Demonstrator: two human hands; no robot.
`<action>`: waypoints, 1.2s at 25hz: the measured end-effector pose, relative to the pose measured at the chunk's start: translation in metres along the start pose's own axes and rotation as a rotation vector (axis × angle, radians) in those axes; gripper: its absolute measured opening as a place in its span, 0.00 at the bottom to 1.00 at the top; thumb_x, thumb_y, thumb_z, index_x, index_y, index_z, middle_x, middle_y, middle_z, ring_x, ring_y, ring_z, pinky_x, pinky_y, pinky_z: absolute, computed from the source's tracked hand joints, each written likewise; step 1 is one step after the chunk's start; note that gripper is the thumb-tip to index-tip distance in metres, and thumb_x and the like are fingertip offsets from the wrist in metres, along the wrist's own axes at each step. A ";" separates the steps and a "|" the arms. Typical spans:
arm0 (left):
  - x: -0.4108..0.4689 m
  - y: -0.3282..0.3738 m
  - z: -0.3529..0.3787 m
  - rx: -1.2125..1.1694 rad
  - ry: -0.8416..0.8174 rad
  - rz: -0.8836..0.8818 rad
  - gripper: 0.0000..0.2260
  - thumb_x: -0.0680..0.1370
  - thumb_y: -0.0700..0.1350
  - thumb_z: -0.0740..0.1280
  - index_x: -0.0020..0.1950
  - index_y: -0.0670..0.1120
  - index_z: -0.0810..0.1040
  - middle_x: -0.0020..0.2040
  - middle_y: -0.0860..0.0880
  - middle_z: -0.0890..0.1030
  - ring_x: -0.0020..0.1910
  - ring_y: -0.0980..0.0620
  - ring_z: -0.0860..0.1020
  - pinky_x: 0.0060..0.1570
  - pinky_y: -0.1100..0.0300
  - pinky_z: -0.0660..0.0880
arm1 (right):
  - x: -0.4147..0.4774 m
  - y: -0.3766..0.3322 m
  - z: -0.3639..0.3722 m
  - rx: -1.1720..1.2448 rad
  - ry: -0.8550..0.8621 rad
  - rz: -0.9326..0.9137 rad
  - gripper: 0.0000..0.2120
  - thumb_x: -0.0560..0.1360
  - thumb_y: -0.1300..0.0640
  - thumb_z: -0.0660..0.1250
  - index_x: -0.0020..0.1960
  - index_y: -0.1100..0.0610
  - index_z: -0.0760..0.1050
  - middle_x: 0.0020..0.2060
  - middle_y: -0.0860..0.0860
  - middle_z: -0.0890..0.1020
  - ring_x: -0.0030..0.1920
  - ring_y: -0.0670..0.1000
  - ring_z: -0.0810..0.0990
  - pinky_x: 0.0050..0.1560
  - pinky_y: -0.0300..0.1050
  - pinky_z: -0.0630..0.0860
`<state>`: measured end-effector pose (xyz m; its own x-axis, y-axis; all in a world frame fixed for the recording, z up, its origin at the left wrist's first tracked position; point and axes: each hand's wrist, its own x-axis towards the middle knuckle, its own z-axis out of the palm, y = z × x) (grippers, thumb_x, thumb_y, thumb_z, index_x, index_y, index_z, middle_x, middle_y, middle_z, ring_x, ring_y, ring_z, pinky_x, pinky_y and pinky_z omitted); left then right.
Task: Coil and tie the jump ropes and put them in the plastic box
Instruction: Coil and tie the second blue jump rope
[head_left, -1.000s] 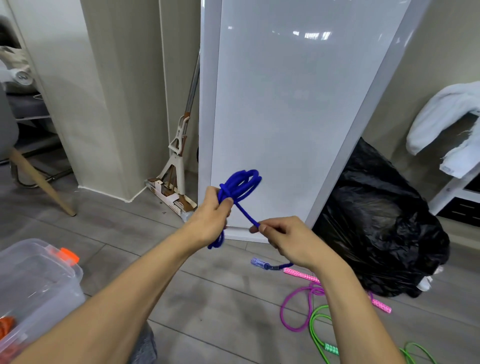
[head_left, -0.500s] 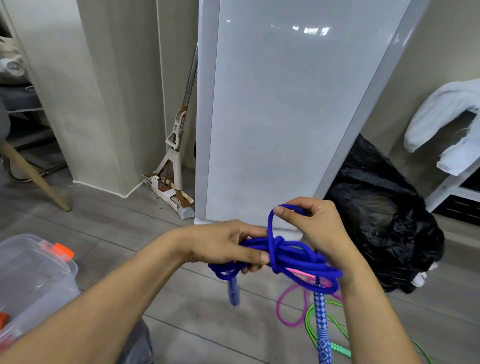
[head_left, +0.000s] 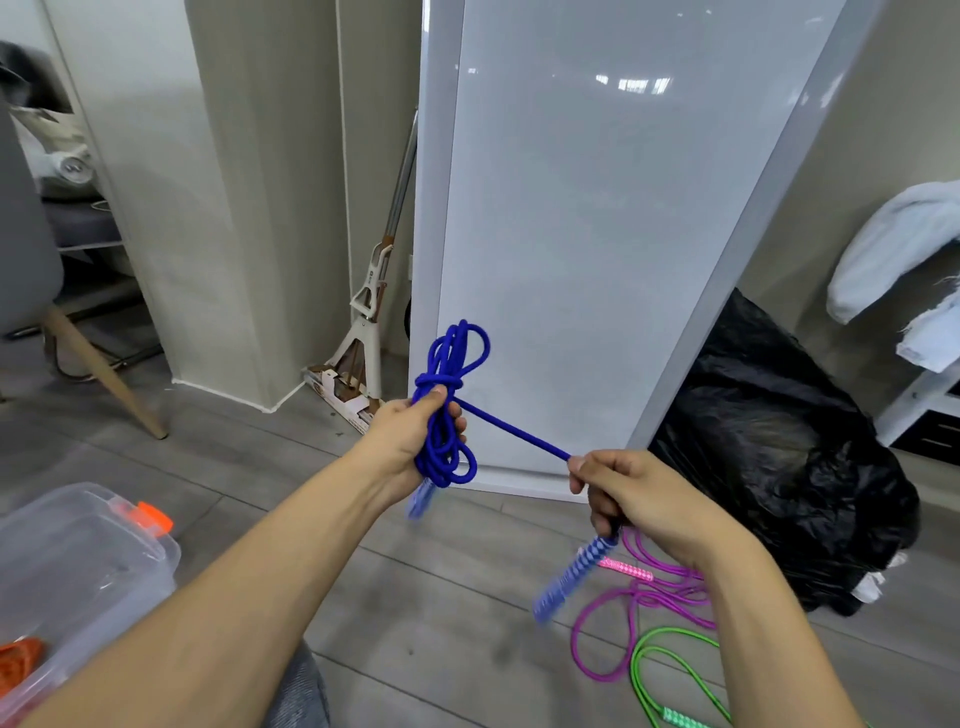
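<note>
My left hand (head_left: 410, 434) grips a coiled blue jump rope (head_left: 451, 364) upright, with a wrap of rope around the coil's middle just above my fingers. One taut strand runs down and right to my right hand (head_left: 631, 496), which grips it near the blue patterned handle (head_left: 569, 579) hanging below. The other handle dangles blurred under my left hand. A clear plastic box (head_left: 78, 566) with an orange latch stands on the floor at the lower left, something orange inside. A pink jump rope (head_left: 644, 597) and a green jump rope (head_left: 670, 675) lie loose on the floor at the lower right.
A tall white panel (head_left: 597, 234) leans against the wall straight ahead. A black plastic bag (head_left: 779, 452) sits to its right and a folded mop (head_left: 363, 332) to its left. A chair leg (head_left: 104, 374) stands at the far left, white cloth (head_left: 893, 244) on a shelf at the right.
The coil has turned from lying flat between my hands to standing upright in my left hand. My right hand has moved down and right, drawing the free strand taut.
</note>
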<state>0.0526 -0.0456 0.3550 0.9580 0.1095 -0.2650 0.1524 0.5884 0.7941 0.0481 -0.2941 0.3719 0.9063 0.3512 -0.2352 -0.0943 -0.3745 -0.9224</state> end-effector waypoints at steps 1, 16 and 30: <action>0.000 0.002 -0.001 0.013 0.008 -0.007 0.08 0.82 0.41 0.63 0.54 0.37 0.78 0.38 0.45 0.79 0.36 0.49 0.79 0.42 0.53 0.78 | -0.005 0.000 -0.004 0.035 -0.063 0.033 0.10 0.82 0.57 0.64 0.46 0.62 0.78 0.26 0.53 0.69 0.28 0.54 0.73 0.35 0.46 0.70; 0.019 -0.019 -0.024 1.059 0.167 -0.022 0.06 0.79 0.39 0.66 0.54 0.39 0.76 0.45 0.40 0.80 0.41 0.46 0.77 0.43 0.52 0.76 | -0.029 -0.027 -0.016 0.289 0.034 -0.177 0.07 0.76 0.65 0.66 0.53 0.62 0.81 0.37 0.57 0.78 0.28 0.50 0.69 0.26 0.39 0.65; -0.009 -0.020 0.005 0.267 -0.160 -0.336 0.13 0.78 0.37 0.68 0.62 0.37 0.76 0.53 0.36 0.82 0.52 0.39 0.80 0.58 0.44 0.77 | -0.017 -0.053 0.037 0.305 0.444 -0.645 0.04 0.80 0.61 0.66 0.53 0.56 0.78 0.36 0.44 0.79 0.35 0.48 0.74 0.37 0.38 0.75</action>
<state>0.0424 -0.0626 0.3441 0.8670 -0.1896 -0.4609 0.4983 0.3405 0.7973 0.0223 -0.2487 0.4141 0.8925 0.0229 0.4505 0.4488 0.0544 -0.8920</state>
